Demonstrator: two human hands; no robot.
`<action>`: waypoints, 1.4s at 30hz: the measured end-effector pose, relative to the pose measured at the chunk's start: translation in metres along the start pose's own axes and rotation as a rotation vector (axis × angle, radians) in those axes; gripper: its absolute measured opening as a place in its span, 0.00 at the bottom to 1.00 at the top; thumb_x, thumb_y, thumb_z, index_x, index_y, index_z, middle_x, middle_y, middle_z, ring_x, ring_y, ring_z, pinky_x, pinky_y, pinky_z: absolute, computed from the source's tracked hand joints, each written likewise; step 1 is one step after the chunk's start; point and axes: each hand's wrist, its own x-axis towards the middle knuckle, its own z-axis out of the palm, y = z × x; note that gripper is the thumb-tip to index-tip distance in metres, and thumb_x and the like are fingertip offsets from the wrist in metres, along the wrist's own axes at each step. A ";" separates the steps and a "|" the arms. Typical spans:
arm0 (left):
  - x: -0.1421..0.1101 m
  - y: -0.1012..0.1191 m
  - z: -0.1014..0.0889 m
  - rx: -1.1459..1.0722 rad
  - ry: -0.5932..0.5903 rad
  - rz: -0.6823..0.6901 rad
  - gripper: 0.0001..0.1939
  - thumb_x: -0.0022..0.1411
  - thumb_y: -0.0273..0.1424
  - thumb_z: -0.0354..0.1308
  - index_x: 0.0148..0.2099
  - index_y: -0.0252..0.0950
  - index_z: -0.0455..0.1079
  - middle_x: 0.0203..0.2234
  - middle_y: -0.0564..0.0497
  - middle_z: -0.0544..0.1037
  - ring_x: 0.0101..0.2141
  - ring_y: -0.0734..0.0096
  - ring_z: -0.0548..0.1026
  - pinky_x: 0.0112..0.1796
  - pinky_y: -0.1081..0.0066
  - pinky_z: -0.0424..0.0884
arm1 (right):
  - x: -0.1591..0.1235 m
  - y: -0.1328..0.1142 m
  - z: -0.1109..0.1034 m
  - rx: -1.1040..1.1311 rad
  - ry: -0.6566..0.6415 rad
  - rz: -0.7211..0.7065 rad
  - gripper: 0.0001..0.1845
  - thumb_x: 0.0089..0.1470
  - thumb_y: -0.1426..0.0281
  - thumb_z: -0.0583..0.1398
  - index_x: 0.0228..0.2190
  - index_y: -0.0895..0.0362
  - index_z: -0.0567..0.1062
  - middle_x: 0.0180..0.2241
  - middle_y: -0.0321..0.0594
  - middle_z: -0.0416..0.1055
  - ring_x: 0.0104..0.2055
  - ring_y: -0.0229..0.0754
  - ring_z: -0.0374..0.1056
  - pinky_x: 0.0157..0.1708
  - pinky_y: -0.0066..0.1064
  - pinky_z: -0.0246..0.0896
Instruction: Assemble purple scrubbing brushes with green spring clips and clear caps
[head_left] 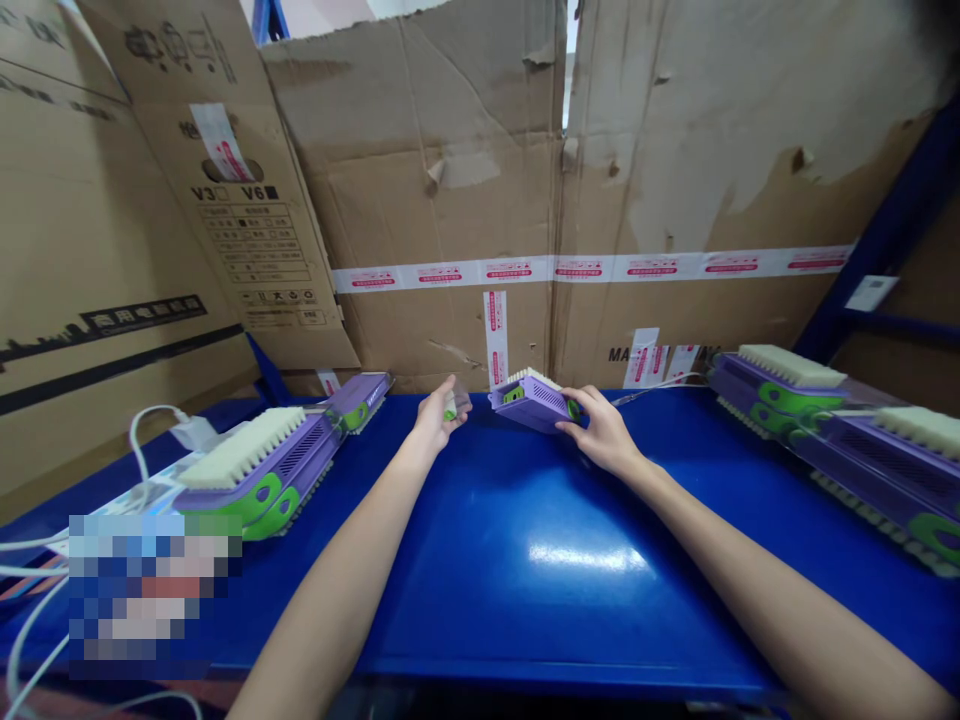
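Observation:
My right hand (600, 428) grips the green end of a purple scrub brush (536, 402), thumb in front and fingers behind. The brush is tilted just above the blue shelf, with pale bristles along its top. To its left, my left hand (439, 412) has its fingers closed around a small clear plastic piece (454, 402) with a bit of green showing; its exact kind cannot be made out. A narrow gap separates that piece from the brush.
Similar purple-and-green brushes lie stacked at left (262, 465) and right (810, 400) on the blue shelf (480, 570). White cables and a plug (193, 432) sit at far left. Cardboard (450, 180) walls the back. A blue post (874, 240) rises at right.

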 end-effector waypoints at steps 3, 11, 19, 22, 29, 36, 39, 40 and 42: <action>0.005 -0.002 -0.009 0.435 0.182 0.210 0.19 0.58 0.46 0.52 0.37 0.33 0.65 0.27 0.43 0.75 0.25 0.63 0.75 0.24 0.71 0.65 | 0.000 0.001 -0.002 -0.027 -0.009 -0.009 0.21 0.47 0.70 0.61 0.46 0.54 0.68 0.40 0.42 0.66 0.43 0.47 0.64 0.44 0.39 0.61; -0.005 0.001 -0.024 1.313 0.439 0.600 0.20 0.65 0.40 0.36 0.48 0.32 0.60 0.31 0.34 0.76 0.36 0.46 0.75 0.36 0.59 0.65 | 0.001 0.000 -0.007 -0.042 -0.030 -0.017 0.21 0.48 0.69 0.60 0.47 0.54 0.68 0.39 0.42 0.65 0.43 0.47 0.63 0.45 0.39 0.60; -0.018 0.002 0.000 1.179 0.305 0.714 0.17 0.65 0.38 0.37 0.49 0.35 0.58 0.28 0.43 0.76 0.32 0.53 0.75 0.33 0.65 0.63 | 0.003 0.001 -0.014 -0.060 -0.074 -0.054 0.21 0.49 0.70 0.58 0.48 0.53 0.70 0.42 0.43 0.68 0.45 0.48 0.63 0.47 0.42 0.59; -0.021 -0.004 0.009 1.060 0.163 0.717 0.15 0.63 0.34 0.40 0.49 0.37 0.57 0.26 0.48 0.74 0.31 0.56 0.74 0.33 0.66 0.62 | 0.004 0.003 -0.015 -0.074 -0.100 -0.051 0.21 0.50 0.71 0.58 0.47 0.54 0.70 0.42 0.44 0.69 0.44 0.49 0.63 0.46 0.43 0.59; 0.001 -0.020 0.012 0.577 -0.203 0.584 0.19 0.55 0.28 0.52 0.49 0.35 0.53 0.31 0.49 0.74 0.31 0.69 0.72 0.37 0.68 0.64 | 0.006 0.008 -0.014 -0.040 -0.104 -0.036 0.20 0.49 0.71 0.58 0.46 0.55 0.73 0.44 0.44 0.71 0.46 0.49 0.64 0.47 0.44 0.58; 0.002 -0.024 0.010 0.556 -0.415 0.578 0.14 0.50 0.29 0.60 0.40 0.33 0.64 0.32 0.45 0.77 0.35 0.67 0.74 0.40 0.66 0.67 | 0.006 0.010 -0.013 0.022 -0.076 0.022 0.17 0.48 0.72 0.59 0.43 0.56 0.75 0.44 0.45 0.73 0.48 0.48 0.65 0.49 0.44 0.57; -0.002 -0.023 0.010 0.608 -0.453 0.565 0.14 0.50 0.28 0.61 0.40 0.33 0.65 0.32 0.46 0.78 0.35 0.67 0.75 0.40 0.66 0.68 | 0.004 0.011 -0.013 0.070 -0.065 0.042 0.16 0.49 0.71 0.59 0.42 0.56 0.75 0.45 0.45 0.72 0.49 0.47 0.65 0.51 0.42 0.57; -0.003 -0.022 0.010 0.622 -0.461 0.565 0.14 0.50 0.28 0.61 0.40 0.33 0.66 0.32 0.46 0.78 0.35 0.67 0.75 0.41 0.66 0.68 | 0.004 0.011 -0.013 0.089 -0.065 0.049 0.16 0.49 0.71 0.59 0.42 0.56 0.75 0.45 0.45 0.71 0.49 0.46 0.65 0.52 0.42 0.56; -0.004 -0.022 0.009 0.643 -0.470 0.560 0.15 0.49 0.27 0.62 0.40 0.33 0.66 0.31 0.47 0.78 0.35 0.67 0.76 0.40 0.67 0.69 | 0.002 0.011 -0.012 0.119 -0.074 0.065 0.18 0.48 0.69 0.60 0.43 0.55 0.74 0.46 0.45 0.70 0.50 0.46 0.65 0.53 0.41 0.56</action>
